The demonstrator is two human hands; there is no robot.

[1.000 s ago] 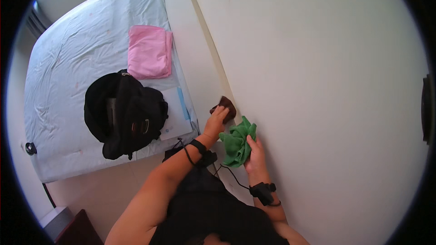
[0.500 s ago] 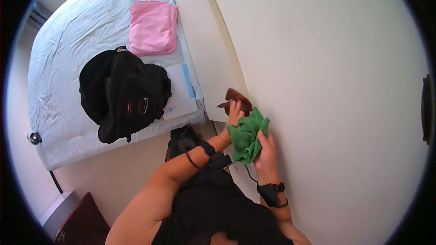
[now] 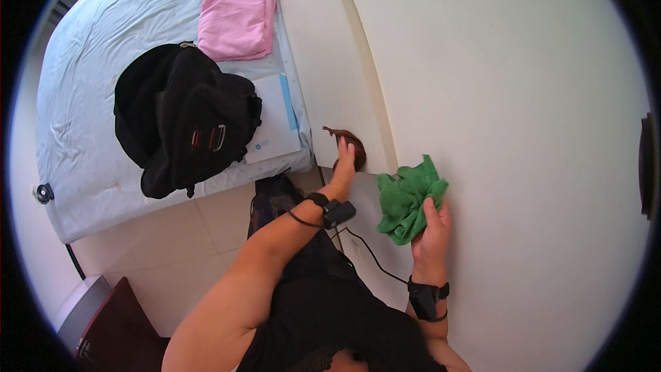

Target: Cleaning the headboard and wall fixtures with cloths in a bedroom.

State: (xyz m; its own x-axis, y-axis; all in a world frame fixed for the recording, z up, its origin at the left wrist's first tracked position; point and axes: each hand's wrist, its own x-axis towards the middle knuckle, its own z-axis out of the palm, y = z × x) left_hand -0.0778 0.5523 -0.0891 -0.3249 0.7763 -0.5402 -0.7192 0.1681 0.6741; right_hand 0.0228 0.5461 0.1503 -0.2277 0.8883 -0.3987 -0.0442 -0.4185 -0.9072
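My left hand [image 3: 343,167] reaches forward with its fingers stretched out, laid against a crumpled brown cloth [image 3: 360,156] on the pale ledge [image 3: 317,76] beside the bed. Part of that cloth lies hidden under the hand. A bunched green cloth [image 3: 405,201] is in my right hand [image 3: 432,234], its thumb pressed on top and the fabric spreading loosely beyond the fingers. This green cloth hangs in front of the white panel, apart from the brown one.
On the bed's light blue sheet [image 3: 89,131] lie a black backpack [image 3: 196,117], a folded pink cloth [image 3: 237,21] and a flat white item [image 3: 279,127] with a blue edge. A large white panel [image 3: 523,131] fills the right side. A dark cable [image 3: 372,251] runs between my wrists.
My right hand has drawn the green cloth rightward, away from my left hand. The left hand and brown cloth have shifted slightly left in the picture, and the whole view has tilted a little.
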